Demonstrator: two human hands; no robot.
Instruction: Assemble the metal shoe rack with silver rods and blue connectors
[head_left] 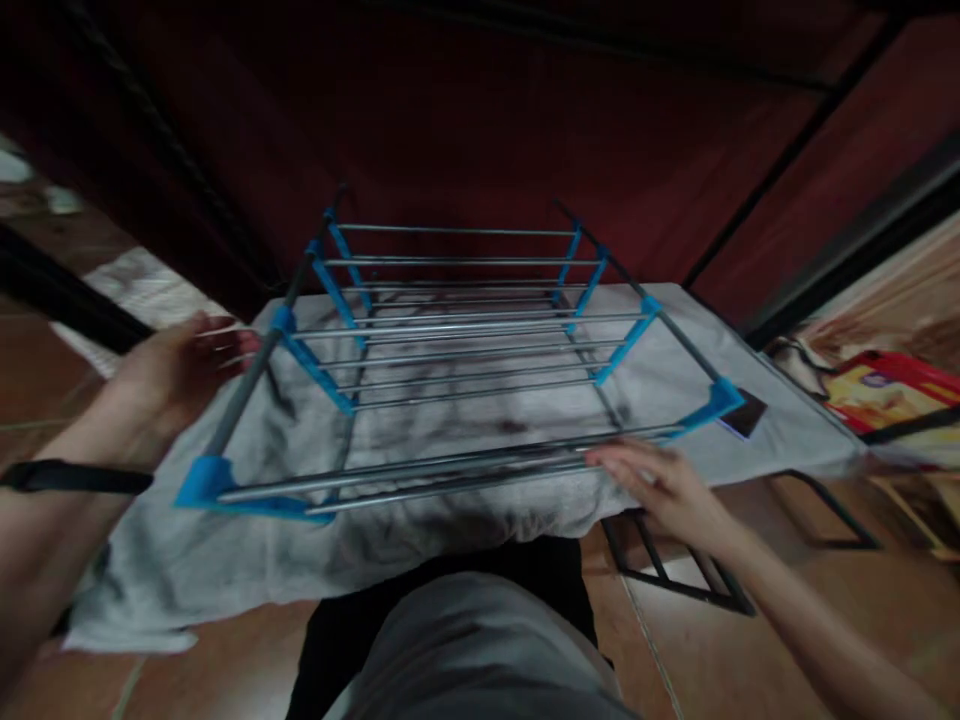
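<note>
A shoe rack (465, 352) of grey metal tubes with blue plastic brackets lies across a grey cloth (420, 545). My left hand (176, 365) is beside the rack's left side tube, its slightly bent fingers apart and their tips close to the tube. Whether those fingertips touch it, I cannot tell. At the front, my right hand (660, 480) has its thumb and fingers closed on the pair of front tubes, right of their middle. Blue corner brackets sit at both ends of this front pair. Some blur softens both hands.
Dark red panels (480, 130) rise behind the cloth-covered surface. A small dark flat object (744, 413) lies on the cloth at right. Black metal frames (675, 570) stand on the tiled floor below. A red and yellow package (892, 390) is at far right.
</note>
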